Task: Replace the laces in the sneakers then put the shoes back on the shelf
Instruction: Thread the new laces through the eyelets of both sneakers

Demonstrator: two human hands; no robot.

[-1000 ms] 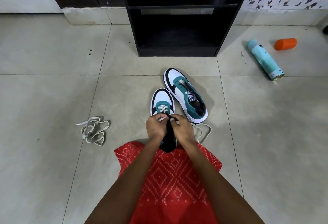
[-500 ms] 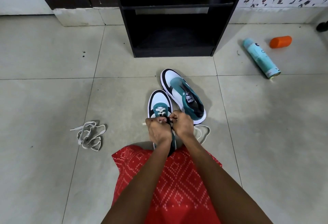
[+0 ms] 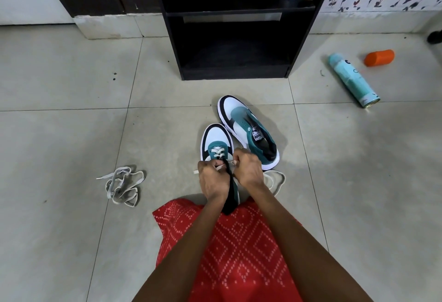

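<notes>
White lace [image 3: 217, 153] on the near sneaker [image 3: 215, 137] is pinched in the curled fingers of the left hand [image 3: 212, 179] and right hand [image 3: 247, 170], which hide its middle and heel. It and the far sneaker [image 3: 247, 127], two in all, sit before the shelf [image 3: 235, 72]; one spare lace [image 3: 123, 185] lies left.

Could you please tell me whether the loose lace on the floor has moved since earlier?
No. The loose lace still lies across the same tile joint.

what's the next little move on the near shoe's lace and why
Probably feed the cream flat lace through the next eyelets up the nearer white, teal and black sneaker: only two crossings sit near its toe, and the left hand and right hand both pinch lace ends below them.
</notes>
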